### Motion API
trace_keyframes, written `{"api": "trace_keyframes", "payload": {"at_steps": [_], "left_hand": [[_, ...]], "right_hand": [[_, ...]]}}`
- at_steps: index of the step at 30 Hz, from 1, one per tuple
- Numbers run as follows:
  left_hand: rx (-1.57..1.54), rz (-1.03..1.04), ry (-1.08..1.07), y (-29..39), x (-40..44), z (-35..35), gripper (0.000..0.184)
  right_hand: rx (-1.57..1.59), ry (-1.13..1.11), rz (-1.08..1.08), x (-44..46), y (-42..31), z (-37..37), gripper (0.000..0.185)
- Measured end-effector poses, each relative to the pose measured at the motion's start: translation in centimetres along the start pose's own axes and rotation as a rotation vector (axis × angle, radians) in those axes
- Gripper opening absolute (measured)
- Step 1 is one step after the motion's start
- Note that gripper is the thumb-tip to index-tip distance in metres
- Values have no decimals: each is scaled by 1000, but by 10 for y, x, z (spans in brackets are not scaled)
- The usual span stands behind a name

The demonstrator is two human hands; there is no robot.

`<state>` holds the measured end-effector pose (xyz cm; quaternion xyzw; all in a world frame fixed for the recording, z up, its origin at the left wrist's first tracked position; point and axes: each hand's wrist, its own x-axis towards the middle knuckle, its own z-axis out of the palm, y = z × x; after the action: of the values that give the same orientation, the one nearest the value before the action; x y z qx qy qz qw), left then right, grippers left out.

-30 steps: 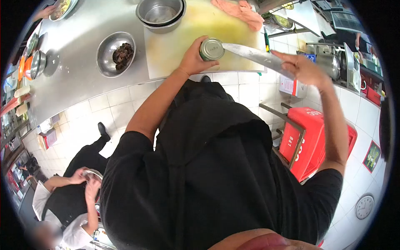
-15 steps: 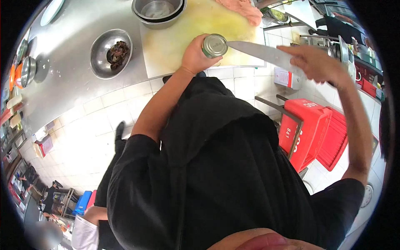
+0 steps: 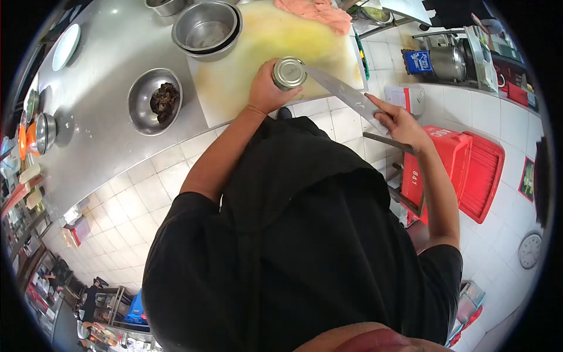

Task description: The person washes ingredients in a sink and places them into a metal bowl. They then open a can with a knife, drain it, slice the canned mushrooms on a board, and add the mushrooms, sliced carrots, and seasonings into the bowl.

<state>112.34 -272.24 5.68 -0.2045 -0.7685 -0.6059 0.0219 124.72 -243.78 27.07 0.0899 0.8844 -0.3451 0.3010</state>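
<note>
My left hand (image 3: pixel 267 89) is wrapped round a tin can (image 3: pixel 290 73) near the front edge of the cutting board (image 3: pixel 220 97), with the lid facing up. In my right hand (image 3: pixel 401 122) is a large knife (image 3: pixel 346 95); its blade points left and its tip meets the can's rim on the right side. The knife's handle is mostly hidden by my fingers. A steel bowl (image 3: pixel 138 101) with dark pieces (image 3: pixel 165 102) in it stands left of the board.
Nested metal pans (image 3: pixel 205 29) sit on the board's back left. A pink cloth (image 3: pixel 316 13) lies at its back right. Farther left are a white plate (image 3: pixel 66 47) and stacked bowls (image 3: pixel 46 134). A red crate (image 3: pixel 443 154) stands on the right below the table.
The knife tip stays by the can's rim while my right hand has moved down and left. The view has shifted, and the co-worker at the lower left has left the near view.
</note>
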Motion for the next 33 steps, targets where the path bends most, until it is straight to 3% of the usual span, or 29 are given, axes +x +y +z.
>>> {"api": "trace_keyframes", "payload": {"at_steps": [5,9,12,16,19,23,26,28,33], "left_hand": [[0,-26,-134,4,2,-19,80],[-49,-68,-196,12,4,-23,79],[-24,-44,-163,8,1,-18,79],[19,21,-91,2,-1,-12,79],[61,23,-52,0,-3,-9,79],[30,18,-39,-1,-5,-10,77],[10,43,-28,-5,-2,-12,78],[2,52,-15,0,-2,-11,77],[-24,40,-87,0,2,-12,78]], "right_hand": [[-70,-35,-117,26,26,-25,52],[-348,-88,-206,21,-41,-67,51],[-722,-158,-84,20,-107,-90,49],[-989,-251,26,32,-164,-92,47],[-956,-194,68,32,-186,-85,46],[-761,-255,429,27,-193,-72,48],[-482,-226,352,5,-152,-48,52],[-398,-61,82,-13,-105,-20,52],[-191,75,49,-24,-57,22,55]]}}
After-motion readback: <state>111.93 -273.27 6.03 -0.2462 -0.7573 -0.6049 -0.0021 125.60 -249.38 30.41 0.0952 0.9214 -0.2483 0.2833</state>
